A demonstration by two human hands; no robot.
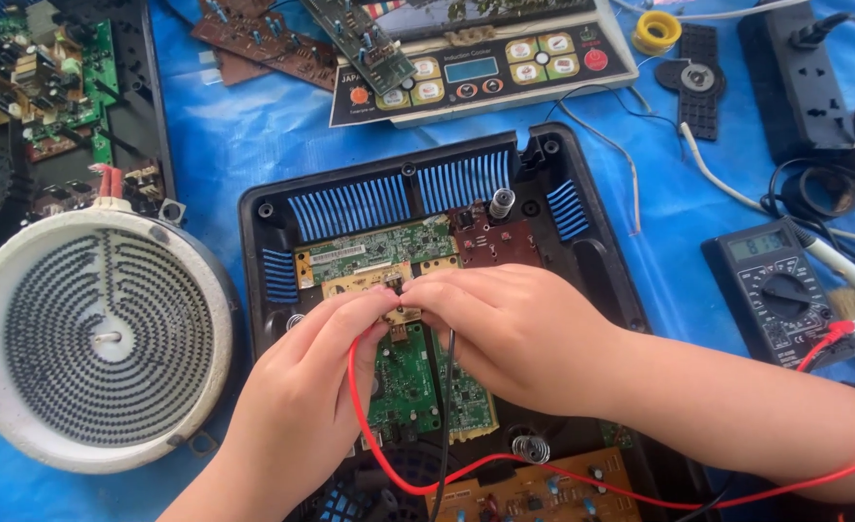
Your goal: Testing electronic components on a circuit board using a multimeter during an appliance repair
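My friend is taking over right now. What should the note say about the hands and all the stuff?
Left hand: fingertips pinched on a spot of the green circuit board, red wire running under it.
Right hand: fingertips pressed at the same spot, black wire below it.
The board sits inside the opened black cooker base.
The multimeter lies to the right, switched on; its red lead trails across to the hands.
The round heating coil is out, lying on the left.
Done: cover and coil removed. Left: probes are hidden by fingers, so the contact point cannot be seen.
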